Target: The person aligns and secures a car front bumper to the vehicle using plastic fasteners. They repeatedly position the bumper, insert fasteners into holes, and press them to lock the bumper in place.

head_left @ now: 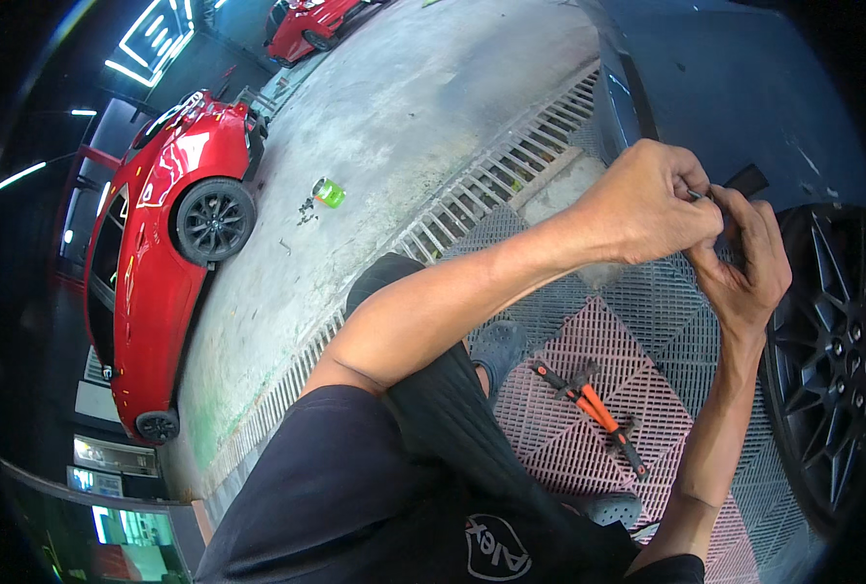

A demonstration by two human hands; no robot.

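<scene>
My left hand (662,202) is closed, its thumb and fingers pinched together beside the dark blue car body (744,78). Close against it, my right hand (752,255) has its fingers bent inward, meeting the left at the fingertips. A sliver of something small and dark (694,195) shows between the fingers; most of it is hidden, so I cannot tell its kind. Just behind the right fingers, a short flat black piece (748,180) sticks out near the wheel arch. The car's black multi-spoke wheel (837,355) stands right of my right forearm.
Two hammers with orange and black handles (598,414) lie on the pink floor tiles (540,428) by my feet. A slotted drain grate (491,175) crosses the floor. Farther left are a green can (330,193), small dark parts (306,209) and a red car (151,263).
</scene>
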